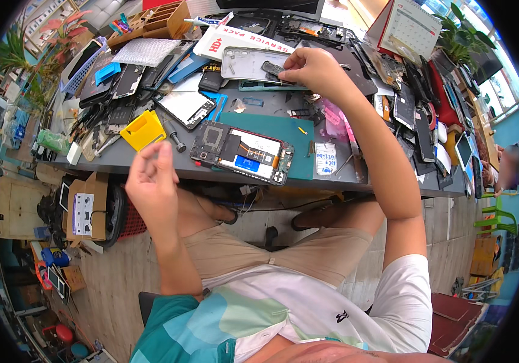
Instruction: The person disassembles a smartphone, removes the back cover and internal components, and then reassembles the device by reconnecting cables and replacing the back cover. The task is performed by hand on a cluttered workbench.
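My right hand [312, 71] pinches a small dark rectangular part [271, 68] over a pale grey tray-like shell [240, 64] at the back of the desk. Nearer the edge, an opened phone [242, 153], showing its battery and inner boards, lies on a teal mat [295, 127]. My left hand [153, 172] is raised at the desk's front edge, left of the phone, fingers curled toward the thumb; whether anything is in them I cannot make out. Just beyond it are a yellow plastic piece [139, 129] and a small metal cylindrical tool [174, 136].
Piles of phones and parts [403, 106] cover both sides of the desk [338, 185], with a screen [180, 109], bubble wrap [144, 51], a desk calendar [406, 36] and wooden organizer [156, 24]. Below stand a cardboard box [93, 209] and green stool [495, 219]. Another person's hand [504, 169] shows at far right.
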Tool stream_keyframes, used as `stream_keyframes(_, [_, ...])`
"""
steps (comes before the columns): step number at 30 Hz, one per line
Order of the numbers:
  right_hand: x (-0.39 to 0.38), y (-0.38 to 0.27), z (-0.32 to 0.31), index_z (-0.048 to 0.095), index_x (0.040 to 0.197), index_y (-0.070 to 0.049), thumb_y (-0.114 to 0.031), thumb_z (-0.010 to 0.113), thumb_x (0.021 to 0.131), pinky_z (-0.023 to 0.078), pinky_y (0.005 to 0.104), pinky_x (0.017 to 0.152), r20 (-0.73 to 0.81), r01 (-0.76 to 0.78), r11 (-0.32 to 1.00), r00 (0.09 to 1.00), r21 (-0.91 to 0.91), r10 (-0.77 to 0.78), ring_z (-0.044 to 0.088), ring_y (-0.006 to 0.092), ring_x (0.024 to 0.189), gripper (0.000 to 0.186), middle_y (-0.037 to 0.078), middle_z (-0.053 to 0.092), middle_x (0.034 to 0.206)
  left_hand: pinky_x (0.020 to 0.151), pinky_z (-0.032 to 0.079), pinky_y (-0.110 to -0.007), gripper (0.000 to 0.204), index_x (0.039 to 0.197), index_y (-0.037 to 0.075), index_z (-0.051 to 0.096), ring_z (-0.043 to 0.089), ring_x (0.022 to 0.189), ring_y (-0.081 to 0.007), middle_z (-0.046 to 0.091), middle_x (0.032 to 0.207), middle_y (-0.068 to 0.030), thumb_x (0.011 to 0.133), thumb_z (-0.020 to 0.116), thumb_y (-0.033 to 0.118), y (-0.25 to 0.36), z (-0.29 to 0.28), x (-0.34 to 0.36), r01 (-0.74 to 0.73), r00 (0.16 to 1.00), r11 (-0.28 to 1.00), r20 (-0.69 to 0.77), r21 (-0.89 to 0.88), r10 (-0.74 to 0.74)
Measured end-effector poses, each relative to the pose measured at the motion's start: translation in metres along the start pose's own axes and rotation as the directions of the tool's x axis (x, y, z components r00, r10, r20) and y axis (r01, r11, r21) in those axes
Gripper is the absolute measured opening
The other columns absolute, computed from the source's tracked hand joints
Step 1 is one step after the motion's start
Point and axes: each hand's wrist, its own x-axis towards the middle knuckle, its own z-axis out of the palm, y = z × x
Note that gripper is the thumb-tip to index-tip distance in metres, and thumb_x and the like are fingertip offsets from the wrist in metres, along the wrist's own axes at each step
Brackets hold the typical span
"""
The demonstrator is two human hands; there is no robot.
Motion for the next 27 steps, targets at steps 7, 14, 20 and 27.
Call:
stream_keyframes(7, [0.004, 0.005, -0.001, 0.081, 0.096, -0.001, -0.024, 0.092, 0.083, 0.057, 0.035, 0.072, 0.002, -0.062, 0.997, 0.998, 0.055, 0.062, 0.071, 0.0172, 0.077, 0.029, 0.01, 0.077, 0.083, 0.096, 0.057, -0.035, 0.057, 0.14, 0.01, 0.07, 0.07, 0.113, -0.0231, 0.073, 0.122, -0.0113, 0.088, 0.09, 0.016, 0.055, 0.056, 0.09, -0.692, 0.692, 0.668, 0.514, 0.274, 0.507])
stream_keyframes(14, [0.01, 0.015, 0.002, 0.079, 0.095, -0.002, -0.023, 0.089, 0.086, 0.049, 0.0313, 0.049, -0.031, -0.068, 0.98, 0.997, 0.188, 0.075, 0.061, 0.0121, 0.054, 0.025, 0.006, 0.07, 0.071, 0.123, 0.046, -0.046, 0.094, 0.165, 0.023, 0.049, 0.055, 0.144, -0.0372, 0.056, 0.158, -0.0172, 0.082, 0.092, 0.021, 0.023, 0.11, 0.159, -0.83, 0.454, 0.483, 0.84, 0.278, 0.297])
stream_keyframes(20, [0.006, 0.012, 0.001, 0.08, 0.098, -0.002, -0.02, 0.086, 0.089, 0.057, 0.0323, 0.062, -0.131, 0.018, 0.991, 0.991, 0.13, -0.001, 0.072, 0.0138, 0.065, 0.022, 0.009, 0.078, 0.083, 0.12, 0.047, -0.045, 0.093, 0.165, 0.025, 0.049, 0.058, 0.139, -0.034, 0.062, 0.151, -0.0133, 0.083, 0.092, 0.021, 0.019, 0.116, 0.17, -0.854, 0.431, 0.437, 0.855, 0.283, 0.288])
stream_keyframes(27, [0.001, 0.015, -0.007, 0.079, 0.109, -0.002, -0.019, 0.084, 0.091, 0.06, 0.0351, 0.069, -0.185, 0.14, 0.979, 0.976, 0.146, -0.112, 0.073, 0.0161, 0.068, 0.026, 0.009, 0.08, 0.092, 0.12, 0.046, -0.045, 0.094, 0.166, 0.026, 0.049, 0.057, 0.134, -0.0302, 0.063, 0.14, -0.0118, 0.082, 0.092, 0.02, 0.036, 0.109, 0.166, -0.786, 0.438, 0.567, 0.869, 0.246, 0.23])
